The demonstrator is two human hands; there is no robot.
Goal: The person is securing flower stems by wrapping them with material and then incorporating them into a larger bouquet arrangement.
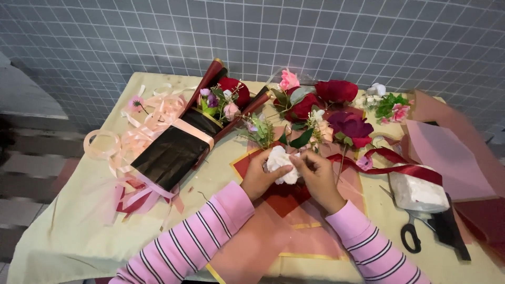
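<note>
Both hands are working a white wad (280, 163) of tissue-like material at the base of the loose flowers (321, 113), right over the red sheet (281, 200). The left hand (259, 176) is cupping the wad from below, fingers curled around it; the right hand (317, 173) is pinching its near edge with narrow fingertips. The wad is sitting just in front of the stems (302, 139), touching or nearly touching them; which cannot be told.

To do this well, the left hand should be keeping firm, even pressure so the wad is not unravelling, while the right is tucking loose edges inward in small pinches rather than tugging. Keeping the work low over the red sheet is helping: anything slipping is landing on paper, not rolling off the bench (73, 226).

Left of the wad, a finished bouquet (184, 142) in black wrap is lying among pink ribbon (137, 134). Right of it are a red ribbon (392, 163), a white block (418, 192) and scissors (413, 236), all clear of the hands.
</note>
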